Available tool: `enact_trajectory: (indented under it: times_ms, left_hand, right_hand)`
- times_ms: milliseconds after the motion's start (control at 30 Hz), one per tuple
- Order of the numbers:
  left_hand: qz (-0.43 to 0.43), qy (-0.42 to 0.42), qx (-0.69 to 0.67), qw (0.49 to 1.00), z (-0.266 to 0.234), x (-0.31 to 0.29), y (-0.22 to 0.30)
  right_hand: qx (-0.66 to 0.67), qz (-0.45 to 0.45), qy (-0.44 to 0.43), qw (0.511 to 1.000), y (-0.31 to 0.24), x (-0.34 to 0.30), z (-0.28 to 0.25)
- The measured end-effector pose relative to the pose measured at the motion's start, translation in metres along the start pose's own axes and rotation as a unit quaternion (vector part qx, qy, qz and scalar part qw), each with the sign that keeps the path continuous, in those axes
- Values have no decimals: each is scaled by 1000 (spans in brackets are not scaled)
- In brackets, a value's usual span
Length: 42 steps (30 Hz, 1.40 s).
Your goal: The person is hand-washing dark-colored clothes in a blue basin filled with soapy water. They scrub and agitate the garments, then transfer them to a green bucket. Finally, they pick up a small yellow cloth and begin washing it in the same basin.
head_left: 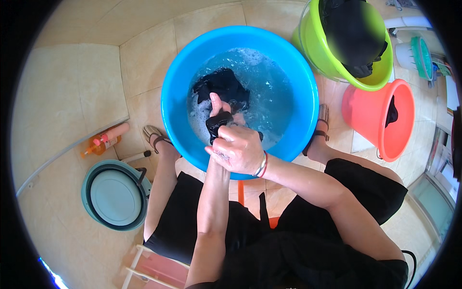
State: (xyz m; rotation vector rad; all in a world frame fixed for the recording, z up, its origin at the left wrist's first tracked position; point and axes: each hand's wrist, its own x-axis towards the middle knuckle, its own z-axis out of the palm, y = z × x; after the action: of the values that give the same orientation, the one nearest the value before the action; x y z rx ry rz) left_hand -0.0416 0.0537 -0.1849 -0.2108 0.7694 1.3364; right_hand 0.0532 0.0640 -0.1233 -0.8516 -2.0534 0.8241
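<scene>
A large blue basin [168, 101] holds sudsy water [272, 91]. Black wet cloth [222, 86] floats in it toward the left, and a bunched piece of black cloth [217, 124] lies across my left hand [216, 103]. One left finger or thumb points up past the bunch, while the others are partly hidden by cloth and water. My right hand [238, 148] is closed in a fist on the same bunch, just above my left wrist. Suds cling to its knuckles, and a bracelet circles its wrist.
A lime-green bucket [313, 43] with dark cloth stands at the far right, beside a coral bucket [361, 115] with a black piece inside. Left are a teal collapsible basin [115, 195] and orange bottles [103, 142]. A pink-and-white stool [159, 269] is near my leg.
</scene>
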Motion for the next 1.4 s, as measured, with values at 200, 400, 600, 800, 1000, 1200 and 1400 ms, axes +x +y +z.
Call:
enact_trajectory:
  times_ms: [200, 400, 600, 800, 1000, 1200, 1400]
  left_hand:
    - [141, 167, 16, 976, -45, 12, -13]
    - [51, 221, 221, 949, -42, 30, -40]
    - [-89, 135, 123, 979, -75, 56, -37]
    - [-140, 128, 236, 953, -57, 70, -54]
    - [-118, 58, 49, 990, -95, 78, -32]
    - [-58, -1, 67, 996, -61, 54, -22]
    - [-96, -153, -117, 977, -72, 41, -13]
  right_hand:
    - [69, 194, -21, 978, 56, -7, 24]
    - [-127, 477, -136, 859, 174, -52, 17]
    - [-279, 380, -200, 859, 186, -92, 24]
    - [-284, 382, -283, 833, 232, -96, 45]
    - [39, 198, -85, 976, 132, -57, 34]
    - [1, -3, -162, 987, 19, -28, 2]
    - [-39, -41, -23, 998, -4, -4, 21]
